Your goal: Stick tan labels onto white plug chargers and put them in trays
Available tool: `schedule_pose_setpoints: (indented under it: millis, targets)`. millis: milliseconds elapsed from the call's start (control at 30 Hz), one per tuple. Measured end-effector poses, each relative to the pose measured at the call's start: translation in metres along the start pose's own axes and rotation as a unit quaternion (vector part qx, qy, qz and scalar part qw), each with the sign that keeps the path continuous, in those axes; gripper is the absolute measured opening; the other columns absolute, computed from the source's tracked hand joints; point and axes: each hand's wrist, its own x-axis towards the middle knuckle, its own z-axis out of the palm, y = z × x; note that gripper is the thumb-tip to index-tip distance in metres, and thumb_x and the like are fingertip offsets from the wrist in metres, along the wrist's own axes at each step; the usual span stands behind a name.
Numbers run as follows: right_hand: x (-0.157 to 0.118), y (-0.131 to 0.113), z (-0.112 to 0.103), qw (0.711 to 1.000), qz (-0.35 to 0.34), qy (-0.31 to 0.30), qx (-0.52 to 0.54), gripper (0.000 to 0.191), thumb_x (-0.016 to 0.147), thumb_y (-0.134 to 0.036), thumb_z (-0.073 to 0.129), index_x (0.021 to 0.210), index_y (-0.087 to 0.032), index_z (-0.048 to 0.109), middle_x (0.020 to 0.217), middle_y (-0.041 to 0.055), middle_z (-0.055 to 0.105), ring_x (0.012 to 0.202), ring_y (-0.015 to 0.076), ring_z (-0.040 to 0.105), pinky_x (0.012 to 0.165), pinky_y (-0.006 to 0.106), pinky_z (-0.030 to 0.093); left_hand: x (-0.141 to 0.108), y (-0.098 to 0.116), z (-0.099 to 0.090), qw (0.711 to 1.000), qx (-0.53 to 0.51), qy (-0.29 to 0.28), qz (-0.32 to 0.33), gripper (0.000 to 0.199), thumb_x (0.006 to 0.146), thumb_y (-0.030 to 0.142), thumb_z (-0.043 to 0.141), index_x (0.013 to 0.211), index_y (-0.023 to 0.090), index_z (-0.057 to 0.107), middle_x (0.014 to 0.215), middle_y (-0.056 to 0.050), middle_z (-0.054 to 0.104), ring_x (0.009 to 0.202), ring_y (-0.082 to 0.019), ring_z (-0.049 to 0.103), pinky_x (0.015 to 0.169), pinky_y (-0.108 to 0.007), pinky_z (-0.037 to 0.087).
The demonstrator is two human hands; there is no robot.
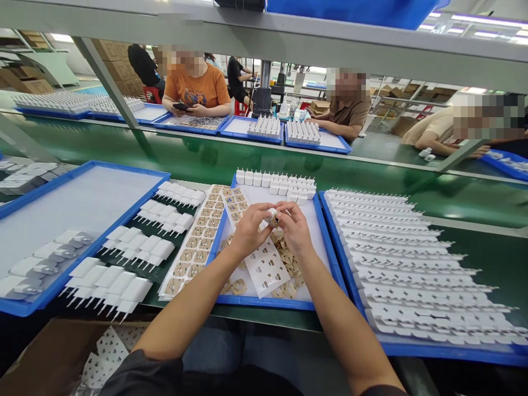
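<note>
Item: one small white plastic plug block with a dark-marked tan end (272, 218), held above the middle of a blue-rimmed white tray (241, 300). Grip: the bare left hand (252, 226) and bare right hand (295, 226) both pinch it at the fingertips.

In the tray: white two-pin plugs (264, 180), standing in rows at the far edge; loose tan cutouts (293, 269), right of centre; one white sheet with small openings (268, 270), reaching toward the near edge. White sheets of tan ring-shaped stickers (193, 247) lie along the left edge.
</note>
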Motion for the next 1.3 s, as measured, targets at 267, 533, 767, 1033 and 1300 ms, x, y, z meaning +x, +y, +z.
schedule_pose_setpoints:
  millis: [267, 533, 767, 1033, 1300]
  targets:
    - [-0.0009, -0.0050, 0.0006, 0.998, 0.017, 0.006, 0.058, 0.006, 0.071, -0.024, 0.069, 0.074, -0.022, 0.064, 0.099, 0.0010, 0.059, 0.089, 0.0157, 0.058, 0.069, 0.027, 0.049, -0.0005, 0.0000, -0.0004, 1.000, -0.026, 0.004, -0.008, 0.033, 0.080, 0.006, 0.062, 0.104, 0.023, 0.049, 0.119, -0.011, 0.062, 0.113, -0.024, 0.059, 0.091, -0.045, 0.051]
    - [-0.0001, -0.0088, -0.0017, 0.997, 0.048, -0.051, 0.029, 0.026, 0.070, -0.023, 0.060, 0.094, -0.025, 0.070, 0.117, 0.0036, 0.066, 0.108, 0.0243, 0.060, 0.084, 0.039, 0.054, -0.0017, -0.0028, -0.0024, 0.976, -0.167, 0.025, -0.136, 0.034, 0.082, 0.020, 0.069, 0.107, 0.023, 0.045, 0.122, -0.011, 0.059, 0.119, -0.021, 0.059, 0.097, -0.045, 0.052]
    - [-0.0036, -0.0064, 0.0027, 0.997, -0.004, -0.065, -0.036, 0.032, 0.071, -0.031, 0.071, 0.101, -0.027, 0.060, 0.112, 0.0031, 0.063, 0.109, 0.0208, 0.057, 0.088, 0.035, 0.052, -0.0025, -0.0048, -0.0010, 0.990, -0.104, 0.022, -0.095, 0.028, 0.085, 0.019, 0.064, 0.107, 0.023, 0.048, 0.121, -0.011, 0.061, 0.115, -0.022, 0.060, 0.095, -0.045, 0.052]
    - [-0.0004, -0.0009, 0.0015, 1.000, -0.008, 0.008, -0.013, 0.015, 0.072, -0.030, 0.066, 0.081, -0.023, 0.058, 0.099, 0.0025, 0.057, 0.091, 0.0178, 0.057, 0.075, 0.030, 0.050, 0.0003, 0.0017, -0.0002, 1.000, -0.029, -0.002, 0.001, 0.032, 0.083, 0.010, 0.062, 0.108, 0.024, 0.048, 0.119, -0.011, 0.061, 0.112, -0.023, 0.061, 0.090, -0.044, 0.053]
    - [0.0003, -0.0099, -0.0026, 0.999, 0.028, 0.017, -0.017, 0.005, 0.074, -0.027, 0.058, 0.072, -0.022, 0.059, 0.100, 0.0029, 0.061, 0.088, 0.0184, 0.059, 0.069, 0.030, 0.051, -0.0004, 0.0014, -0.0007, 0.999, -0.036, -0.011, -0.018, 0.032, 0.080, 0.009, 0.062, 0.105, 0.023, 0.048, 0.119, -0.012, 0.062, 0.111, -0.024, 0.062, 0.089, -0.044, 0.053]
